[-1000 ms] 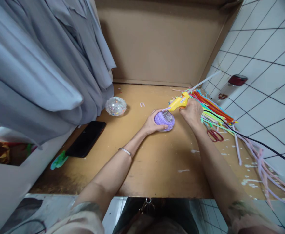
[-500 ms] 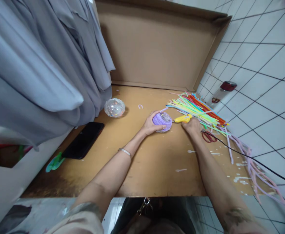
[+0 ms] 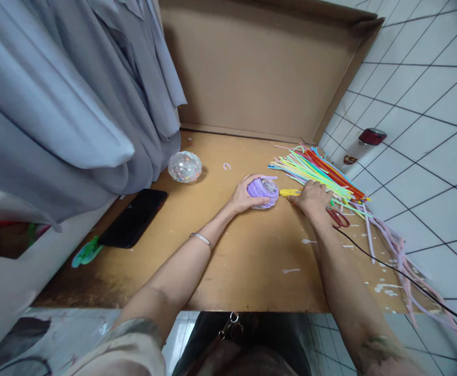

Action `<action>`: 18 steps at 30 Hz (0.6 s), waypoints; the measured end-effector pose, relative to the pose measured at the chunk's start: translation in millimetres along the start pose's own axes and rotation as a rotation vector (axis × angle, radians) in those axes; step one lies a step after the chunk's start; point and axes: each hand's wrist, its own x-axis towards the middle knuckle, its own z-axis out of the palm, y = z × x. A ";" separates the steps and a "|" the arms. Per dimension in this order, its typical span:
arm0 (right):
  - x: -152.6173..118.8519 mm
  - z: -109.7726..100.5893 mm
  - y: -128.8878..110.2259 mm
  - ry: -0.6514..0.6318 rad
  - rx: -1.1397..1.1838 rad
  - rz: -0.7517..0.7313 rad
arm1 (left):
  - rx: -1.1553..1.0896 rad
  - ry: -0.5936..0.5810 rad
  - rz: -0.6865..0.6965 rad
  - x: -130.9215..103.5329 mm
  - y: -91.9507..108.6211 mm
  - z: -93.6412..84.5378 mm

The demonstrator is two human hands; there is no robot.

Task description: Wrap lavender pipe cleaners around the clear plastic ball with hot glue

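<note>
My left hand (image 3: pixel 244 198) is wrapped round a clear ball coiled with purple pipe cleaner (image 3: pixel 256 193). Its bare, see-through end faces up and to the right, and a short purple strand end sticks out at the top. My right hand (image 3: pixel 311 200) is closed over the rear of a yellow hot glue gun (image 3: pixel 289 192), back of the hand upward. The gun's nozzle end points left at the ball's side, very close to it; whether they touch I cannot tell. The handle is hidden under my palm.
Colourful pipe cleaners (image 3: pixel 330 175) lie at the back right, with red-handled scissors (image 3: pixel 338 217) and a black cord (image 3: pixel 393 265) nearby. Left are another clear ball (image 3: pixel 185 167), a black phone (image 3: pixel 134 218) and a green item (image 3: pixel 86 253). Cardboard (image 3: pixel 252 68) stands behind.
My right hand has turned palm down over the glue gun, and the gun now shows less of its body. The ball in my left hand has tilted slightly. The view has shifted a little.
</note>
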 end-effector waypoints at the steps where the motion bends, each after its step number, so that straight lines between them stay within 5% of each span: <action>1: -0.7 -1.5 -1.4 0.027 0.093 -0.055 | 0.005 -0.003 0.003 -0.1 1.0 -0.3; 6: -16.3 -14.3 -21.3 0.176 0.775 -0.499 | 0.044 0.003 -0.002 -0.8 4.2 -1.2; 9: -32.0 -20.8 -37.3 0.262 0.831 -0.666 | 0.073 -0.001 0.018 -0.6 3.8 -0.4; 18: -36.9 -13.3 -42.7 0.299 0.729 -0.658 | 0.101 -0.020 0.075 -1.3 1.8 0.1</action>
